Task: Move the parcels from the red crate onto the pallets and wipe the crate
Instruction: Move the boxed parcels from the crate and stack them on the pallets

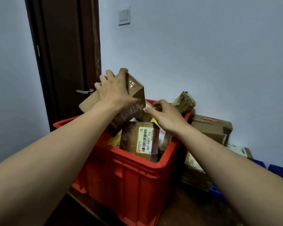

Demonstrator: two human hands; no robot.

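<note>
Over the red crate (137,176), the left grip (114,93) clamps a tilted brown parcel (136,92) from above — glossy tape (131,84) may let it slip onto the labelled box (140,139); the right grip (168,115), loosely open, holds nothing yet.

Red crate (134,175), brown taped parcels (134,88), blue pallets (279,172), dark brown door (64,54)

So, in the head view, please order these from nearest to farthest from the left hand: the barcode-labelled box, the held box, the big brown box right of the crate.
1. Held box, gripped by the left hand, over the red crate.
2. Barcode-labelled box, upright inside the crate, below the hand.
3. Big brown box, outside the crate, to its right by the wall.
</note>
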